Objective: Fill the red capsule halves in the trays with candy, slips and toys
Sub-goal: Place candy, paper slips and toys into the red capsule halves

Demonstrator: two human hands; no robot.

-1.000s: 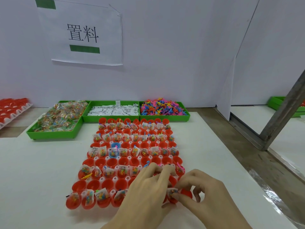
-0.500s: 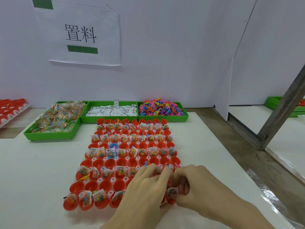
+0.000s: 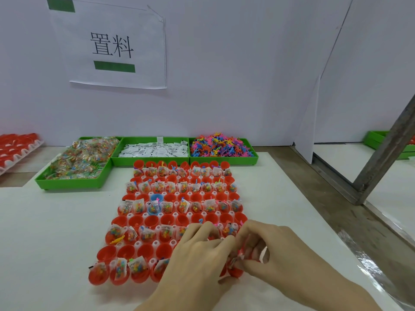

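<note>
from your head view, your left hand [image 3: 197, 259] lies with curled fingers over the near right of the tray of red capsule halves [image 3: 143, 221] on the white bench [image 3: 45, 232], hiding several. your right hand [image 3: 274, 252] pinches a packet [image 3: 237, 259] over the corner capsule. three green bins [image 3: 74, 185] sit behind; an angled metal bar [image 3: 381, 153] stands to the right.
</note>
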